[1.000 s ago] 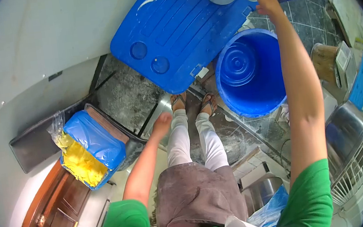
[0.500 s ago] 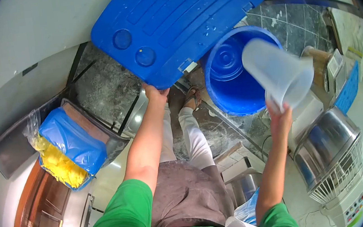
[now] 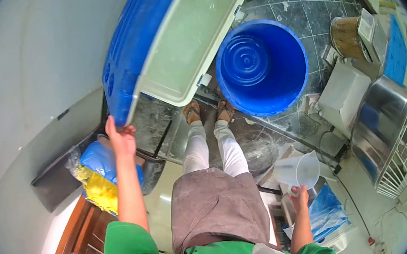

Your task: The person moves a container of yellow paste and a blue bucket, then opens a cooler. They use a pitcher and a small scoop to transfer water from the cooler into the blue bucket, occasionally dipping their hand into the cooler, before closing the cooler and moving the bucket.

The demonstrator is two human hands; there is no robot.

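My left hand (image 3: 122,141) grips the near corner of a blue cooler lid (image 3: 130,47), which stands raised and tilted to the left. Beneath it the white-rimmed cooler box (image 3: 180,101) is exposed, its inside a pale green with the far end out of view. Low on the right, my right hand (image 3: 300,199) is closed on a translucent plastic jug (image 3: 290,171), whose wide mouth faces right. Between the cooler and the right wall stands a round blue tub (image 3: 291,73); only its ringed bottom shows inside.
A blue and yellow plastic bag (image 3: 99,165) lies by the left wall. At right are a steel mixer bowl (image 3: 382,110) with a wire guard (image 3: 405,153), a scale (image 3: 367,25) and a wooden block (image 3: 345,33). My sandalled feet stand before the cooler on dusty flooring.
The cooler lid has swung up and left with my left hand, exposing the box. My right hand has brought the jug from over the blue tub down beside my body.
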